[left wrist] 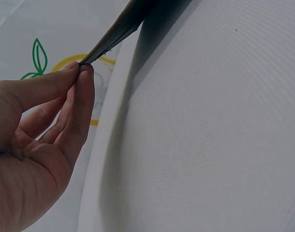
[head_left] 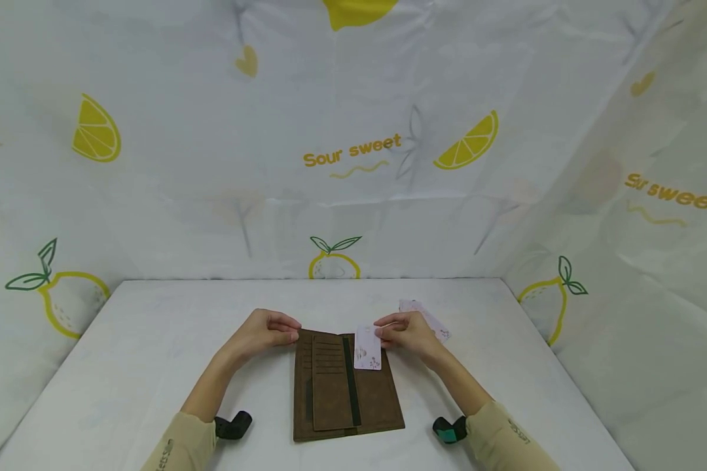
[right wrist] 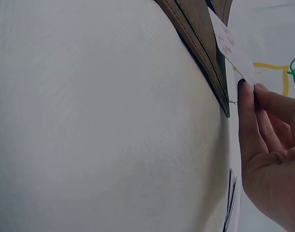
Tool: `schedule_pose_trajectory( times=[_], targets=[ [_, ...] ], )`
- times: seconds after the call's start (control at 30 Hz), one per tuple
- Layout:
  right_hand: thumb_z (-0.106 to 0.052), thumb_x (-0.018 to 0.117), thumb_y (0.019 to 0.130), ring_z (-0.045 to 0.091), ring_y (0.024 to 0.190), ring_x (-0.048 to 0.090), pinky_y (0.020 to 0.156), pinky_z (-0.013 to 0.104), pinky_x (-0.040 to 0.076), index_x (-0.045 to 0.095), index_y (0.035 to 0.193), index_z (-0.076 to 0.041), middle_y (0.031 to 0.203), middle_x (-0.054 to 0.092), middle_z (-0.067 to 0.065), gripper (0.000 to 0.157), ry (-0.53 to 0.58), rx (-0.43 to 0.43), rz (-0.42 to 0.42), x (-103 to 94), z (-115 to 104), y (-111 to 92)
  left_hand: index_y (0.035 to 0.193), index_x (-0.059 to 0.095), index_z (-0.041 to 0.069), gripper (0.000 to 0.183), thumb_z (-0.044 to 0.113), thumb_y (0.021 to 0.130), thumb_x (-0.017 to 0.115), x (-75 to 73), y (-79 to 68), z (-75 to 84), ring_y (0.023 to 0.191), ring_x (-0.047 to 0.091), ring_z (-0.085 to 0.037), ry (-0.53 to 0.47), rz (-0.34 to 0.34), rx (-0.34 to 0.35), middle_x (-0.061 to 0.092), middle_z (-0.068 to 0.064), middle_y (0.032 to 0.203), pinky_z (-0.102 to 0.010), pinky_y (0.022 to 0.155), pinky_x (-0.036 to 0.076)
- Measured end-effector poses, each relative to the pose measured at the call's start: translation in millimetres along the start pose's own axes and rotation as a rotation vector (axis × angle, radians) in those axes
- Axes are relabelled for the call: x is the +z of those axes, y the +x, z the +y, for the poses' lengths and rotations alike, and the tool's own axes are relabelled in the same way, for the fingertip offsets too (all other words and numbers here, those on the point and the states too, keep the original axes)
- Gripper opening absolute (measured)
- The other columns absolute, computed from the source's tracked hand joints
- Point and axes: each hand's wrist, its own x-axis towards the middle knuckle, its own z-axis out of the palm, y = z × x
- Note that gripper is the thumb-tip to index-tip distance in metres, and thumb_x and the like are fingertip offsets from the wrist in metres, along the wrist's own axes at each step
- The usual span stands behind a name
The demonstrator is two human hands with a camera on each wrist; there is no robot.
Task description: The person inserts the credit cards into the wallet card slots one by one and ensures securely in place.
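A brown wallet (head_left: 332,399) lies opened out on the white table, with card slots on its left side and a dark strip along the middle. My left hand (head_left: 269,328) pinches the wallet's upper left corner; in the left wrist view that corner (left wrist: 113,35) is lifted between thumb and fingertips. With thumb and fingers, my right hand (head_left: 409,333) holds a white card (head_left: 367,350) with a floral print by its right edge. The card is over the upper right part of the wallet. In the right wrist view its lower end (right wrist: 226,41) is close to the wallet; whether it is inside a pocket I cannot tell.
More floral cards (head_left: 430,319) lie on the table (head_left: 171,353) behind my right hand. A lemon-print cloth (head_left: 200,222) hangs at the back and sides. Black devices (head_left: 234,426) are worn on both wrists.
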Motion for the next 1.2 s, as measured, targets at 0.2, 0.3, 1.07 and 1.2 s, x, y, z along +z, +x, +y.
schedule_pose_trajectory(
  times=[0.2, 0.3, 1.07, 1.2],
  targets=[
    [-0.004, 0.074, 0.101, 0.009, 0.077, 0.077, 0.075, 0.022, 0.066, 0.076, 0.121, 0.009, 0.104, 0.084, 0.018, 0.024, 0.001, -0.003, 0.0, 0.3, 2.1, 1.7, 0.118, 0.078, -0.001, 0.025, 0.013, 0.098, 0.081, 0.9, 0.5, 1.0, 0.092, 0.075, -0.014, -0.008, 0.001, 0.0, 0.081, -0.009, 0.103, -0.026, 0.084, 0.063],
    [-0.006, 0.076, 0.101, 0.01, 0.077, 0.077, 0.075, 0.023, 0.066, 0.076, 0.12, 0.008, 0.103, 0.084, 0.017, 0.024, -0.006, 0.001, -0.004, 0.7, 2.9, 1.6, 0.118, 0.078, -0.001, 0.025, 0.013, 0.098, 0.081, 1.0, 0.6, 1.5, 0.092, 0.075, -0.013, -0.007, 0.004, -0.002, 0.081, -0.009, 0.102, -0.025, 0.083, 0.063],
    [-0.009, 0.076, 0.1, 0.007, 0.077, 0.076, 0.077, 0.02, 0.064, 0.077, 0.116, 0.006, 0.098, 0.085, 0.012, 0.022, -0.082, -0.025, -0.049, -1.1, 4.7, -3.3, 0.119, 0.078, -0.002, 0.026, 0.014, 0.098, 0.081, 0.7, -1.4, 0.0, 0.093, 0.076, -0.015, -0.001, 0.01, 0.005, 0.081, -0.01, 0.103, -0.022, 0.082, 0.062],
    [-0.009, 0.077, 0.1, 0.008, 0.08, 0.076, 0.078, 0.022, 0.065, 0.078, 0.116, 0.006, 0.1, 0.084, 0.016, 0.022, -0.085, -0.034, -0.053, -0.7, 4.8, -3.5, 0.119, 0.077, -0.002, 0.027, 0.014, 0.098, 0.08, 0.4, -1.3, 0.4, 0.093, 0.076, -0.015, -0.001, 0.007, 0.009, 0.081, -0.01, 0.103, -0.022, 0.082, 0.062]
  ],
)
